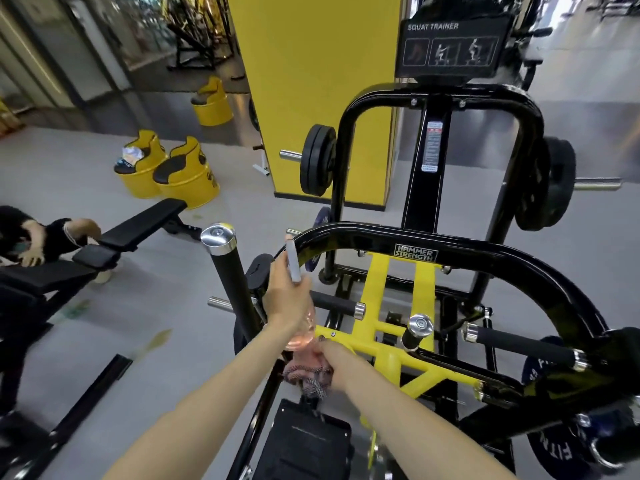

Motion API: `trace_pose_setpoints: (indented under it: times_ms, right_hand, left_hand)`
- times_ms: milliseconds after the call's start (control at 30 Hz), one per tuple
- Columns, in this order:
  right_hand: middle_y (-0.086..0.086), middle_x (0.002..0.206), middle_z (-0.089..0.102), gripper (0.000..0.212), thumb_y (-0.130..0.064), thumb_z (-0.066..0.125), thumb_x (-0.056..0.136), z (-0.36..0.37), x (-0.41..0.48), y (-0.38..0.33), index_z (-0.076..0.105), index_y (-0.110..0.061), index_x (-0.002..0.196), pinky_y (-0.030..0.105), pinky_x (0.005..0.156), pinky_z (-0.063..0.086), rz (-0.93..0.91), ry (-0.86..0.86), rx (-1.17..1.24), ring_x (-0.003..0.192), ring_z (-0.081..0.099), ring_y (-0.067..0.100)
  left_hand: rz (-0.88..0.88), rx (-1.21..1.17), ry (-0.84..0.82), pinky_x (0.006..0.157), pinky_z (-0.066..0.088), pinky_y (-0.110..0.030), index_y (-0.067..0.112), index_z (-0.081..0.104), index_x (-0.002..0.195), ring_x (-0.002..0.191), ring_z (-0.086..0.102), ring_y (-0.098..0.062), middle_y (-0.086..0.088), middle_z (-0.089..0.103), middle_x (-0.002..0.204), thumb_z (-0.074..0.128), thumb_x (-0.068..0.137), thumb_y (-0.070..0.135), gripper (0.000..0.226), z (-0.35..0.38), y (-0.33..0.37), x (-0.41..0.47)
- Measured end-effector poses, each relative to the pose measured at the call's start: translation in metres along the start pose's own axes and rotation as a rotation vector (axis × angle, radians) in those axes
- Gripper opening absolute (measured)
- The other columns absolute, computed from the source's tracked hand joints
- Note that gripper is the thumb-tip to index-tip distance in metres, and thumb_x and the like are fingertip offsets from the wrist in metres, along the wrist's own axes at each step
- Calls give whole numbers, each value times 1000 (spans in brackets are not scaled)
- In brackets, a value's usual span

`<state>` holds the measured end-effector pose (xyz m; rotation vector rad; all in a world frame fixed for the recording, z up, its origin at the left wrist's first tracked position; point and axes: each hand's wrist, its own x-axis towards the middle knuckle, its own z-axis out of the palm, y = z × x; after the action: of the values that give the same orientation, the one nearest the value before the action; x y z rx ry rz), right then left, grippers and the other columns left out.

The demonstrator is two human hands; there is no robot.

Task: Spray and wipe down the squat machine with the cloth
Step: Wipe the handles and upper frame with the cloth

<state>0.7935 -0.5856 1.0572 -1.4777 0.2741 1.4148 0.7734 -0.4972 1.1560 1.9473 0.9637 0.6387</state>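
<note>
While our left hand (287, 296) curls round a clear spray bottle (305, 332) of pinkish liquid, its grey top tilted up toward the curved black bar (485, 252) of the squat machine (377, 306), our right hand (341, 363) grips a bunched pink-and-grey patterned cloth (306, 375) just below the bottle's base. Both hands sit over the machine's left side, above the yellow inner frame (375, 336), close to the upright black post with a chrome cap (219, 235). We cannot tell whether the cloth touches the frame.

On the curved bar we read a "Hammer Strength" label (415, 252), and higher up a "Squat Trainer" placard (450, 43) tops the rear upright. Black weight plates (317, 164) hang on both sides of the rear frame. A black padded platform (304, 441) lies below our forearms.

Behind the machine stands a yellow pillar (311, 81). To our left, yellow barrel seats (187, 178) stand on the grey floor (180, 306), and another person's hand (81, 227) rests by a black bench (138, 223).
</note>
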Motion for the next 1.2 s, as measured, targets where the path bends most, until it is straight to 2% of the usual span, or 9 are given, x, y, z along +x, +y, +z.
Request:
trace_pose_setpoints:
  times_ms: [100,167,267,433,567,700,800,1033,1200]
  right_hand:
    - [9,61,61,21,-22,54,94,-5,2,-6,52,-7,80,23,43,49,-22,10,45,60,66,18]
    - [9,55,61,26,-25,52,97,-7,12,-6,53,-4,82,20,40,48,-42,27,73,50,63,16]
    - [17,92,69,28,-24,53,96,-10,14,-7,60,-1,110,40,72,59,-35,21,137,83,68,29]
    - [29,108,66,25,-8,56,90,-30,17,-5,56,0,114,49,66,59,-24,9,283,88,68,41]
    - [25,104,67,28,-8,53,92,-41,24,-3,55,-1,119,36,51,56,-4,-5,296,70,69,30]
    - [23,112,66,32,-11,56,91,-49,31,-4,55,-2,121,34,58,56,3,19,266,73,68,28]
    - [24,112,65,32,-12,56,91,-47,31,-4,54,-2,120,37,67,57,3,39,246,80,67,30]
    - [22,116,61,52,-15,61,77,-44,51,4,51,-6,128,49,88,54,-14,101,184,100,65,33]
    - [21,119,60,42,-14,57,86,-44,44,0,51,-4,127,45,91,53,7,108,148,106,62,32]
  left_hand:
    - [91,-54,103,62,39,-28,28,43,106,73,50,-17,4,51,85,53,91,14,23,0,25,27]
    - [108,-66,149,64,44,-31,35,41,110,79,55,-19,5,52,88,52,92,16,27,1,35,47]
    - [85,-66,254,70,51,-38,31,41,123,91,57,-24,0,55,102,54,92,18,36,4,37,72]
    - [-54,24,473,81,49,-49,28,37,135,112,50,-32,-5,45,127,59,90,14,52,1,32,102]
    - [-240,6,580,78,39,-44,26,38,138,112,47,-37,-12,44,124,52,91,12,51,-2,26,116]
    - [-224,22,569,112,15,-49,21,35,145,122,44,-35,-15,48,125,54,92,17,56,-5,15,127]
    - [-265,30,557,115,-5,-55,23,28,149,129,42,-30,-12,45,133,64,89,26,70,-3,12,125]
    - [-325,-58,629,103,35,-53,18,41,134,124,44,-28,-7,47,130,70,83,39,62,5,-4,114]
    - [-270,-48,661,104,35,-49,13,49,119,116,49,-26,-5,53,119,66,86,37,44,5,-11,114]
